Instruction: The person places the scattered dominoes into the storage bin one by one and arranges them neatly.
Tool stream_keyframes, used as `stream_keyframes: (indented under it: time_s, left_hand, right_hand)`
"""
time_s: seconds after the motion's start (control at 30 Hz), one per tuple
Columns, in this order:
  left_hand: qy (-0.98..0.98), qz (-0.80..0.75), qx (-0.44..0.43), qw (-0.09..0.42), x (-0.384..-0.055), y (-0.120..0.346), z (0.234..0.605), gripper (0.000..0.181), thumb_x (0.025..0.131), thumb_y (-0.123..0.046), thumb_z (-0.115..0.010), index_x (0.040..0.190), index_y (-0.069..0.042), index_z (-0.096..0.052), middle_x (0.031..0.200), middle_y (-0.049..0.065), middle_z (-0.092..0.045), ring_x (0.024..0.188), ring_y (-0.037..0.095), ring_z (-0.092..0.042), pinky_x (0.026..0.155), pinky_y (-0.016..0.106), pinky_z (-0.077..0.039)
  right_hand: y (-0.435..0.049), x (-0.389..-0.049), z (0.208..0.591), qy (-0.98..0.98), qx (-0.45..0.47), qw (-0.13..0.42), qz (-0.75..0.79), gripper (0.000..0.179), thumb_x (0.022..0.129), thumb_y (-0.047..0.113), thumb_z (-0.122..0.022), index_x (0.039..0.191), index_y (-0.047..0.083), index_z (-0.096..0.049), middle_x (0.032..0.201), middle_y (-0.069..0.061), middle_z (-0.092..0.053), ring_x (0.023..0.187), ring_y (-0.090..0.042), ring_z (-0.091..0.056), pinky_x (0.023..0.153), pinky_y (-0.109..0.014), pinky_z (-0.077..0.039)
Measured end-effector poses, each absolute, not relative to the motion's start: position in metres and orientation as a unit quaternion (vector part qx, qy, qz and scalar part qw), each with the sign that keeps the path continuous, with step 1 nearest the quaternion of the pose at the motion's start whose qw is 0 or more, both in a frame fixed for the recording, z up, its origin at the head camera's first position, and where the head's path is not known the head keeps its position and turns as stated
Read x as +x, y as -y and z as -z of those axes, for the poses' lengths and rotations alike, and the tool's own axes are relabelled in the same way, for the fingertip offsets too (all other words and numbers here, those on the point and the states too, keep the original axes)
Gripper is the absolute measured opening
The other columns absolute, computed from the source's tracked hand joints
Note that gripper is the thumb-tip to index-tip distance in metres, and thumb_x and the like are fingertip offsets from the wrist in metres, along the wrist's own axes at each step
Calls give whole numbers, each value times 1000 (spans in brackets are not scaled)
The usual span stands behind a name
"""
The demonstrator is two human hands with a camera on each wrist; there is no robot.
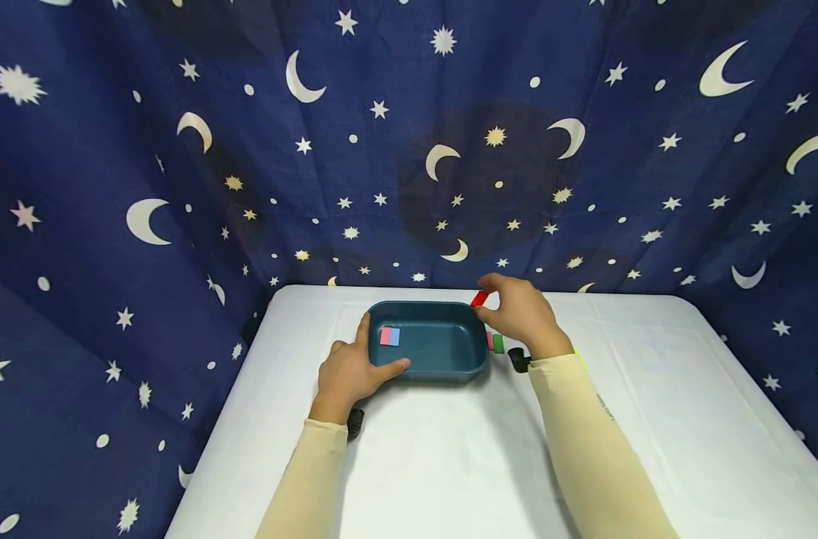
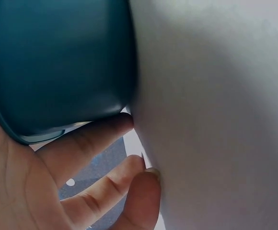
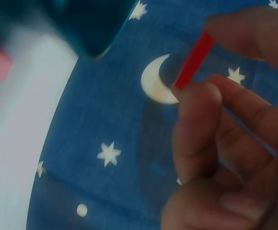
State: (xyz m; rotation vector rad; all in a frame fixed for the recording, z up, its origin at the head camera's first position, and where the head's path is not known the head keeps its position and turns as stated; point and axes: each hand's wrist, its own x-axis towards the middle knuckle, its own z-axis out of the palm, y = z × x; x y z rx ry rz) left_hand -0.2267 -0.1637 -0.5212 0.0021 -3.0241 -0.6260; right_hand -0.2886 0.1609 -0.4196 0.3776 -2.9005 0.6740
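Observation:
A dark teal rectangular container (image 1: pixel 435 376) stands on the white table. My left hand (image 1: pixel 350 370) braces its near left corner, thumb along the front rim and index finger along the left side. In the left wrist view, straight fingers (image 2: pixel 88 141) lie against the container wall. Over the far right corner, my right hand (image 1: pixel 519 311) pinches a small red block (image 3: pixel 195 61) by its ends between thumb and a fingertip. Inside the container, toward the left, a pink block (image 1: pixel 385 336) and a light blue block (image 1: pixel 395 337) lie side by side.
Just right of the container, a pink block (image 1: pixel 490 341) and a green block (image 1: pixel 498 343) sit together on the table (image 1: pixel 449 464). A bit of something yellow (image 1: pixel 581 361) shows behind my right wrist. A dark blue curtain (image 1: pixel 382 187) with moons and stars hangs beyond the table.

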Motion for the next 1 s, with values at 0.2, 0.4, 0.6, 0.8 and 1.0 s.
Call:
stream_keyframes:
  time_s: [0.2, 0.4, 0.6, 0.8, 1.0]
  left_hand:
    - [979, 202, 8, 28, -229, 167, 520, 137, 64, -107, -47, 172, -28, -15, 95, 15, -66, 101, 30, -62, 61, 46, -53]
    - [979, 199, 8, 28, -231, 164, 520, 135, 67, -104, -51, 171, -26, -17, 96, 16, -67, 98, 30, -61, 62, 46, -54]
    - [979, 200, 0, 29, -229, 160, 522, 138, 64, -108, -45, 171, -25, -18, 89, 13, -66, 97, 28, -61, 60, 45, -53]
    - [978, 204, -3, 28, -229, 159, 524, 135, 67, -104, -52, 171, -24, -19, 90, 13, -67, 97, 29, -61, 59, 45, -53]
    - [978, 205, -1, 41, -232, 166, 523, 134, 68, -105, -49, 171, -25, -19, 94, 13, -70, 100, 30, -60, 61, 45, -53]
  right_hand:
    - [-122, -302, 422, 954, 158, 67, -247, 49, 89, 35, -83, 134, 21, -70, 124, 1, -74, 110, -26, -68, 82, -51, -54]
    - [-90, -314, 437, 937, 226, 55, -262, 52, 86, 32, -89, 134, 25, -69, 125, 4, -74, 111, -23, -69, 86, -49, -56]
    - [-73, -319, 451, 926, 270, 28, -263, 55, 83, 21, -93, 133, 23, -71, 126, 3, -74, 118, -23, -69, 94, -49, -55]
    - [-56, -325, 462, 925, 314, -25, -213, 52, 81, 20, -94, 129, 15, -75, 117, 3, -77, 112, -22, -70, 97, -47, -54]
    - [-34, -336, 470, 936, 307, -85, -149, 55, 80, 20, -94, 131, 13, -74, 115, 2, -77, 109, -20, -69, 95, -47, -54]
